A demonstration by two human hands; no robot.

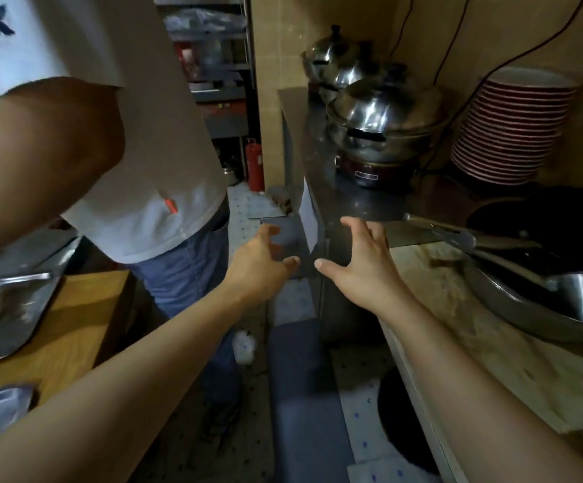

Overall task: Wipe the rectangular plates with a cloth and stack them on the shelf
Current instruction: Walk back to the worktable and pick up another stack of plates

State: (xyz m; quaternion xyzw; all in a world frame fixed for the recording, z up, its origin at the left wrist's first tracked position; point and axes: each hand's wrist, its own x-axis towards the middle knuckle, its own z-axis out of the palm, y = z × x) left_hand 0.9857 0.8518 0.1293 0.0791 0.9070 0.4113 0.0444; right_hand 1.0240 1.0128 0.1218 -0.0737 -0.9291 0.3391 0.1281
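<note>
left hand [260, 261] – grip loose, fingers spread, holding nothing | right hand [363, 263] – same, open and empty, thumbs nearly meeting over the aisle floor | stack of red-rimmed plates [513, 127] far right on counter [370, 200], behind steel pots [380, 116] | second person [136, 127] at left

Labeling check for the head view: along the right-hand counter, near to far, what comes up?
Metal pan → black wok with ladle → electric cooker with steel lid → further steel lidded pots. Stack of red-rimmed plates stands right of the cooker.
</note>
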